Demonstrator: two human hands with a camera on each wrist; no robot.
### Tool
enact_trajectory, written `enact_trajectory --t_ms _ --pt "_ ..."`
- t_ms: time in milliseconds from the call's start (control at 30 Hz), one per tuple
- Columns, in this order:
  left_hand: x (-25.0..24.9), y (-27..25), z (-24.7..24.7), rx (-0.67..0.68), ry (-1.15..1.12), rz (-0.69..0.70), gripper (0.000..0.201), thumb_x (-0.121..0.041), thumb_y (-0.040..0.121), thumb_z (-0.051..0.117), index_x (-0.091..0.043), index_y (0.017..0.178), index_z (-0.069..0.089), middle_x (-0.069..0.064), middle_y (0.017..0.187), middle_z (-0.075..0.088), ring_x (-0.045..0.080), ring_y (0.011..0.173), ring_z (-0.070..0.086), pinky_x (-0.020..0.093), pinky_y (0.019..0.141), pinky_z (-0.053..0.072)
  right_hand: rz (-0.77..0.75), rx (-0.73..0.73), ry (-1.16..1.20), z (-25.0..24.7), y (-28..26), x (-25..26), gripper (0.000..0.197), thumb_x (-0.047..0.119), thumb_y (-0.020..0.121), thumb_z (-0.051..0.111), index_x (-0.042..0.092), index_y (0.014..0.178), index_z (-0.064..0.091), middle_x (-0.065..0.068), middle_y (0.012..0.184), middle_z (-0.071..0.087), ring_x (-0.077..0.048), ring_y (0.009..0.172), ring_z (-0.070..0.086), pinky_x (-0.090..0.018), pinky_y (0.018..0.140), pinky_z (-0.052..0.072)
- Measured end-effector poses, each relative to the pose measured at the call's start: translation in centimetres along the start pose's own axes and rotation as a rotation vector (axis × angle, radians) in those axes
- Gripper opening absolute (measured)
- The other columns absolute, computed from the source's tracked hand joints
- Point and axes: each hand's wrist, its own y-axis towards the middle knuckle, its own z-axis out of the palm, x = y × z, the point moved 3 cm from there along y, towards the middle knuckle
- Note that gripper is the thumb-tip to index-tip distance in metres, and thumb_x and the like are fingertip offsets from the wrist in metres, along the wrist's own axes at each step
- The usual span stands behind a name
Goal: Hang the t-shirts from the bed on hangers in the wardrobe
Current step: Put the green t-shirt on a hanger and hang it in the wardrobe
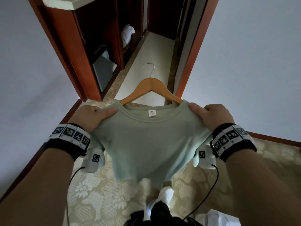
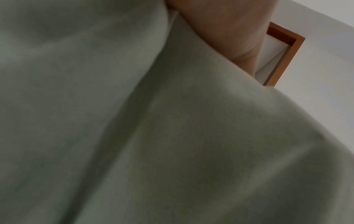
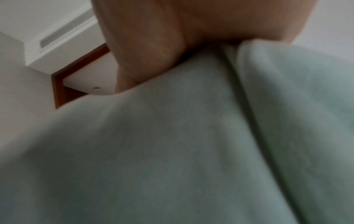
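Note:
A pale green t-shirt [image 1: 143,141] hangs on a wooden hanger [image 1: 150,88] whose metal hook [image 1: 149,67] points away from me. My left hand [image 1: 96,115] grips the shirt's left shoulder, thumb on top. My right hand [image 1: 210,114] grips the right shoulder the same way. The hanger's arms run into the neck opening; their ends are hidden under the fabric. In both wrist views the green t-shirt [image 2: 134,136] [image 3: 172,151] fills the frame below my left hand [image 2: 220,30] and right hand [image 3: 172,37].
An open wooden wardrobe [image 1: 84,51] stands ahead on the left, with a dark safe [image 1: 103,72] and a white bundle [image 1: 127,35] inside. A doorway with a wooden frame [image 1: 192,51] opens onto a tiled passage [image 1: 151,59]. Patterned carpet [image 1: 97,190] lies underfoot; my white shoe [image 1: 166,194] shows below.

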Motion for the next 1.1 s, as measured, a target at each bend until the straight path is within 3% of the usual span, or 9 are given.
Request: enact_trajectory --t_ms 133,300,433,533,667,800,933,1033,1100 --pt "-2.1 6.5 0.7 -0.025 0.003 0.001 0.081 -0.078 0.080 0.062 0.002 0.083 0.071 0.014 0.080 0.070 0.028 0.080 0.065 0.038 0.072 0.047 -0.002 0.024 0.055 1.2 7.9 1.2 0.075 0.081 0.083 0.055 0.009 0.062 0.060 -0.006 0.065 0.062 -0.026 0.069 0.061 -0.034 0.061 0.041" --pt "-6.6 15.8 -1.0 -0.078 -0.009 -0.029 0.067 -0.079 0.077 0.066 -0.013 0.077 0.078 0.006 0.082 0.074 0.023 0.081 0.067 0.041 0.081 0.053 -0.029 0.085 0.094 1.7 20.0 4.7 0.074 0.084 0.081 0.054 0.012 0.071 0.068 -0.006 0.075 0.067 -0.025 0.076 0.064 -0.034 0.063 0.044" --pt "-9.8 22.0 -3.2 -0.117 -0.015 -0.065 0.061 -0.077 0.079 0.065 -0.017 0.077 0.077 0.003 0.083 0.073 0.020 0.080 0.066 0.035 0.071 0.051 -0.063 0.131 0.119 1.6 28.8 9.0 0.073 0.087 0.077 0.055 0.016 0.082 0.071 -0.002 0.085 0.068 -0.022 0.079 0.063 -0.038 0.076 0.052" --pt "-10.2 26.2 -3.9 -0.146 -0.062 -0.098 0.056 -0.076 0.079 0.066 -0.021 0.076 0.077 -0.001 0.083 0.073 0.018 0.081 0.067 0.030 0.066 0.046 -0.099 0.161 0.057 2.0 34.6 12.2 0.080 0.091 0.075 0.051 0.014 0.083 0.071 -0.005 0.087 0.068 -0.027 0.083 0.064 -0.041 0.081 0.054" --pt "-8.9 31.2 -3.5 -0.136 -0.074 -0.161 0.061 -0.081 0.076 0.065 -0.021 0.076 0.077 -0.002 0.083 0.074 0.019 0.081 0.068 0.033 0.070 0.048 -0.102 0.226 0.012 4.5 40.4 14.7 0.083 0.090 0.076 0.051 0.010 0.083 0.071 -0.007 0.086 0.067 -0.024 0.079 0.062 -0.041 0.081 0.053" --pt "-7.4 37.5 -3.7 -0.137 -0.088 -0.193 0.066 -0.084 0.073 0.064 -0.019 0.073 0.076 -0.002 0.077 0.073 0.020 0.077 0.069 0.033 0.066 0.048 -0.074 0.267 0.008 7.4 46.0 17.7 0.081 0.088 0.077 0.053 0.011 0.095 0.071 0.001 0.084 0.061 -0.015 0.073 0.054 -0.037 0.079 0.046" --pt "-6.7 45.9 -4.8 -0.127 -0.115 -0.200 0.067 -0.082 0.073 0.067 -0.016 0.077 0.076 0.000 0.079 0.073 0.021 0.077 0.068 0.032 0.065 0.046 -0.059 0.260 -0.003 9.6 52.2 21.7 0.087 0.085 0.079 0.053 0.004 0.104 0.072 -0.004 0.085 0.060 -0.017 0.071 0.051 -0.036 0.080 0.044" --pt "-7.4 53.7 -6.2 -0.120 -0.129 -0.160 0.069 -0.082 0.072 0.067 -0.013 0.069 0.073 0.004 0.070 0.071 0.024 0.071 0.068 0.031 0.060 0.043 -0.059 0.237 -0.033 9.9 57.8 25.7 0.090 0.086 0.080 0.051 0.004 0.108 0.071 -0.007 0.095 0.058 -0.027 0.087 0.057 -0.039 0.091 0.048" --pt "-8.5 58.8 -7.4 -0.088 -0.112 -0.128 0.072 -0.081 0.074 0.066 -0.009 0.072 0.073 0.007 0.072 0.072 0.025 0.072 0.067 0.032 0.059 0.043 -0.033 0.217 -0.045 9.6 61.3 28.1 0.090 0.086 0.080 0.051 0.003 0.106 0.070 -0.009 0.098 0.059 -0.031 0.095 0.060 -0.044 0.096 0.051"
